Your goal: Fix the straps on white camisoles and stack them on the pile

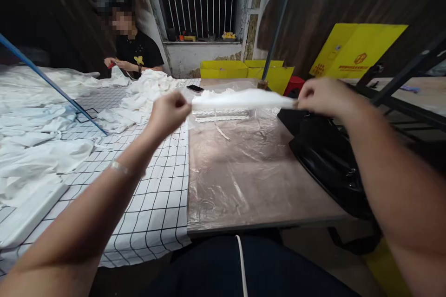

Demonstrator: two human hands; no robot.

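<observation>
Left hand (169,110) pinches one end of blurred white cloth (240,99), held taut above the plastic-covered table (223,181), toward its far edge; right hand (320,96) pinches the other. Probably light, soft, limp; best gripped at both ends.

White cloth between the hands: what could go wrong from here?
1. The white cloth seems pinched only at its ends by the left hand and right hand; one end might slip free.
2. It overlaps the white stack in view, so it could brush that; the gap can't be judged.
3. The right arm might catch the black bag beside it.
</observation>
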